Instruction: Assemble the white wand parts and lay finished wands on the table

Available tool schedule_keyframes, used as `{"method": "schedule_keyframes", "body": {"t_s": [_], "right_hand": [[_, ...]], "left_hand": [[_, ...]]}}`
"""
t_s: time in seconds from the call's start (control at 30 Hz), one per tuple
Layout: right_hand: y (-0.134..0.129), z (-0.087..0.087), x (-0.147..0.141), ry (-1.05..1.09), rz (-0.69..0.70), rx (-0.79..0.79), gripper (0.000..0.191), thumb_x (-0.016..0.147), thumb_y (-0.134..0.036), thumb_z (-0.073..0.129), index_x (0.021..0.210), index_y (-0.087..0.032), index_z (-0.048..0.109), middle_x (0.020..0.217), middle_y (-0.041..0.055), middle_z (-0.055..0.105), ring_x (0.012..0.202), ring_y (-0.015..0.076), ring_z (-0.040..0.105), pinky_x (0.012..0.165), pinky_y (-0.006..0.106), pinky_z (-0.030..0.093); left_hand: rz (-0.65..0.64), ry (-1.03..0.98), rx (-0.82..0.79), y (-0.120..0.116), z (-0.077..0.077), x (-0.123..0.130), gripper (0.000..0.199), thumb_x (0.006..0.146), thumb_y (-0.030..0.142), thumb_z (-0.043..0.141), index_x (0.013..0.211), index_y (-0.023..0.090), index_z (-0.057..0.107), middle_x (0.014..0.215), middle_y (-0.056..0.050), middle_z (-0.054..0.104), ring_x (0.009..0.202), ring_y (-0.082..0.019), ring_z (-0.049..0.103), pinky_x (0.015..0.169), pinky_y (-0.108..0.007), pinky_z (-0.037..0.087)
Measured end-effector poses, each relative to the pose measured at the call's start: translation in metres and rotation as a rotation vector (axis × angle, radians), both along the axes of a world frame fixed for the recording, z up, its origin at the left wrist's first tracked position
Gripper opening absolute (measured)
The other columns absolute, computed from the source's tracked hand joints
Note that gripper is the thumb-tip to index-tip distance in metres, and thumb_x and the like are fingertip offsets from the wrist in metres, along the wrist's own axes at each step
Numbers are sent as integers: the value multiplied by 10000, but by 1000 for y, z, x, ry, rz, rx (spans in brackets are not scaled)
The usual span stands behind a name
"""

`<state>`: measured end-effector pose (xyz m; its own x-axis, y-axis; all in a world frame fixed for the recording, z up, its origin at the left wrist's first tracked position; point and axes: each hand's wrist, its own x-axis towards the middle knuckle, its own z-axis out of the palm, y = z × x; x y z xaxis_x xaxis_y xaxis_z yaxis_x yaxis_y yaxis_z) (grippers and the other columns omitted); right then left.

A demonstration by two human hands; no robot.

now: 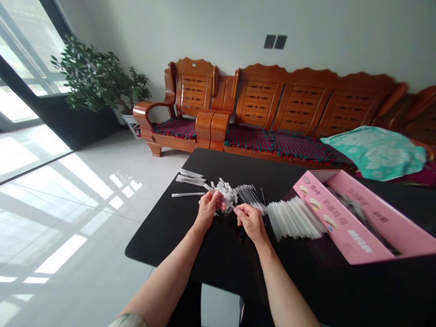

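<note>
Black table (pixel 160 236), glossy, rounded near-left corner, work laid out mostly across its middle. Left hand (pixel 208 208) over the loose pile of short white pieces (pixel 225 187), fingers bent; can't tell if it's gripping anything. Right hand (pixel 251 221) just beside, thumb and fingertips pinched on the end of a slim white piece (pixel 231 206), which sits between the two hands; detail too small. Dark thin rods (pixel 248 194) lie side by side right of the pile, then a row of translucent tubes (pixel 294 219) reaching toward the pink box (pixel 340 227). Box open on top, dark items inside, printing on the side. Pale pens (pixel 190 180) grouped at the table's left, one lying apart nearer the person. Behind table: carved wooden sofa (pixel 303 102) and matching armchair (pixel 195 86), red-and-green patterned seat pads (pixel 254 138), turquoise floral cloth (pixel 378 150) draped at right. Pale wall (pixel 211 27), two dark wall plates (pixel 274 42). Leafy plant (pixel 91 75) in a white pot (pixel 131 123) by dark-framed glazing (pixel 32 41); bright light patches on the shiny tiled floor (pixel 102 227).
</note>
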<state>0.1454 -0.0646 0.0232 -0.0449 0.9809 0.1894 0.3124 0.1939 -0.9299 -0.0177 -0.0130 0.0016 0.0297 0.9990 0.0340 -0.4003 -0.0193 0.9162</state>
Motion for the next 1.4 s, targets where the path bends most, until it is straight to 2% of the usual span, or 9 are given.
{"method": "schedule_keyframes", "body": {"t_s": [0.2,0.4,0.6,0.77,0.93,1.07,1.17,1.27,1.4], "right_hand": [[1,-5,-1,69,-35,-24,210,821,-384,656,816,-175,641,519,-40,570,455,105,512,475,209,384],[2,-6,12,46,-127,9,253,822,-422,654,809,-170,663,500,-31,570,451,122,531,471,218,388],[7,-17,24,-279,-344,155,304,864,-455,591,820,-178,709,599,40,674,525,172,609,528,258,410],[9,-22,17,-563,-351,163,281,893,-416,562,885,-208,751,717,74,740,657,216,682,599,277,423],[6,-15,8,-412,-231,255,338,954,-407,477,999,-205,745,879,81,769,797,214,715,714,270,482],[4,-13,9,-364,-153,263,297,937,-398,516,932,-217,751,832,60,765,753,201,706,715,265,487],[6,-17,22,-339,-274,276,309,916,-413,530,911,-205,758,847,70,766,749,209,695,715,278,479],[8,-21,37,-402,-517,253,323,883,-415,546,899,-184,771,823,95,759,716,223,670,659,287,432],[8,-22,46,-604,-761,121,260,864,-332,562,869,-193,782,680,90,711,571,187,560,563,290,278]], "left_hand": [[37,-17,-12,0,1,-1,452,767,589,696,813,146,618,566,-3,631,487,-131,601,508,-242,495],[104,-56,-21,3,1,-5,468,764,596,699,832,140,623,569,-9,641,493,-132,604,525,-248,496],[170,-97,-22,4,0,-8,449,770,575,708,840,141,618,575,-3,643,507,-127,615,539,-238,497],[170,-91,-32,5,0,-6,482,741,602,720,822,137,621,567,-4,638,496,-133,614,522,-239,491],[127,-83,-21,3,-1,-3,471,749,590,719,830,134,629,567,-10,640,495,-136,617,516,-241,497],[117,-75,-12,4,1,-5,464,757,574,719,841,125,633,578,-16,643,496,-136,618,516,-245,503],[289,-134,5,8,1,-11,446,762,548,723,851,124,617,627,-9,644,532,-124,629,547,-240,520],[463,-186,0,11,0,-16,450,761,543,724,857,122,595,686,-12,648,565,-117,638,567,-241,535],[441,-148,-5,10,-1,-16,445,762,533,727,878,124,596,676,-9,646,570,-132,649,575,-262,547]]}}
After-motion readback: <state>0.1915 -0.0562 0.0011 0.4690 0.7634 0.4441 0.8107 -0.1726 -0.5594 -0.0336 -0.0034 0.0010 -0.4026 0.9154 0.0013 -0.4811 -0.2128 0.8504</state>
